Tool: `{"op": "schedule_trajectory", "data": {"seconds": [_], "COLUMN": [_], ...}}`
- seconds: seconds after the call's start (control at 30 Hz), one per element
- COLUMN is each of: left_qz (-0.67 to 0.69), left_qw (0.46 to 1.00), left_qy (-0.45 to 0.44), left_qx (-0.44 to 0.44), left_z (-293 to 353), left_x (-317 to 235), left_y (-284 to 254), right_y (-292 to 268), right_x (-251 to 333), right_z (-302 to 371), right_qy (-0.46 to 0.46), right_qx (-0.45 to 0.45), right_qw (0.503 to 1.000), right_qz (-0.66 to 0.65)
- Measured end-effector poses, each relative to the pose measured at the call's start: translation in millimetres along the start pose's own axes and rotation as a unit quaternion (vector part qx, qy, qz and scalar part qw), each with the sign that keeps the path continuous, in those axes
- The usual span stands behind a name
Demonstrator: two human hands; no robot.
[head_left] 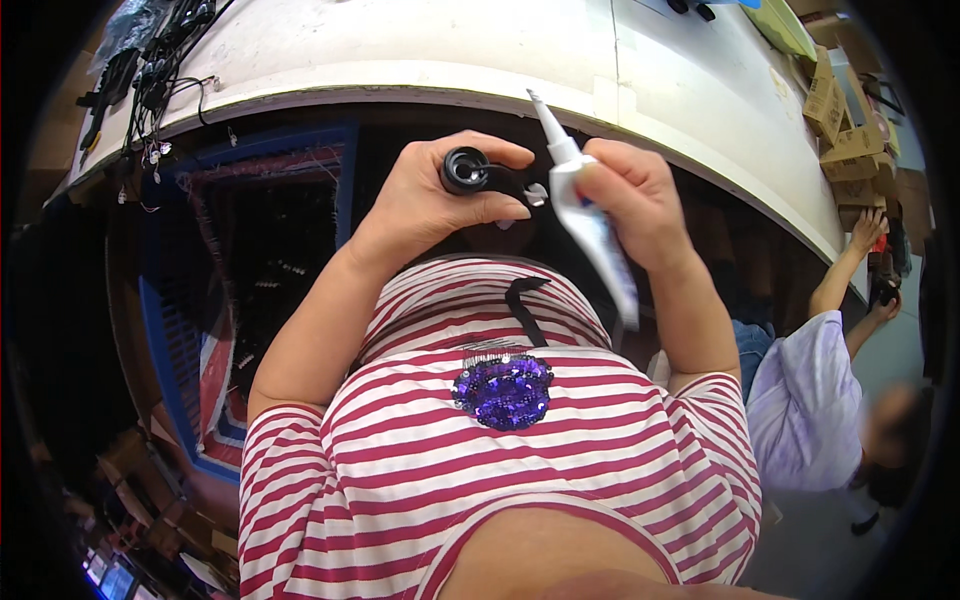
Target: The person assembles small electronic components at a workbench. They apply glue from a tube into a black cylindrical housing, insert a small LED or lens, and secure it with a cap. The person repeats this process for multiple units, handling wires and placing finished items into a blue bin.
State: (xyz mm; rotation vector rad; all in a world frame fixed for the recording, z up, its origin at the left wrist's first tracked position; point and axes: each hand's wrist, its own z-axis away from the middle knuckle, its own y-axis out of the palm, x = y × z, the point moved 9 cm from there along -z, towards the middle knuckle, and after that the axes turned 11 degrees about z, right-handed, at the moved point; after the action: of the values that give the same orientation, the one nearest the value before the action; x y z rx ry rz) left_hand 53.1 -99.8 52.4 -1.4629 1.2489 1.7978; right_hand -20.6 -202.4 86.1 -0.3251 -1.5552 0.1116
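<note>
Your left hand (420, 195) is holding a round black part (465, 171), while your right hand (637, 205) is gripping a white tube (597, 245) (its narrow nozzle is pointing toward the counter (450, 50)). Both things are hovering near the counter's edge, beyond your striped shirt (500, 460).
</note>
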Motion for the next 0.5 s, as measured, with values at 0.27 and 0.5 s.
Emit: {"op": "schedule_trajectory", "data": {"seconds": [0.27, 0.5], "left_qz": [-0.118, -0.133], "left_qw": [0.99, 0.986], "left_qy": [0.052, 0.065], "left_qx": [0.056, 0.083], "left_z": [-4, 2], "left_x": [4, 8], "left_y": [3, 3], "right_y": [29, 41], "right_x": [-11, -17], "right_z": [22, 26], "right_qy": [0.201, 0.234], "right_qx": [0.134, 0.101], "right_qw": [0.903, 0.903], "right_qz": [-0.356, -0.346]}}
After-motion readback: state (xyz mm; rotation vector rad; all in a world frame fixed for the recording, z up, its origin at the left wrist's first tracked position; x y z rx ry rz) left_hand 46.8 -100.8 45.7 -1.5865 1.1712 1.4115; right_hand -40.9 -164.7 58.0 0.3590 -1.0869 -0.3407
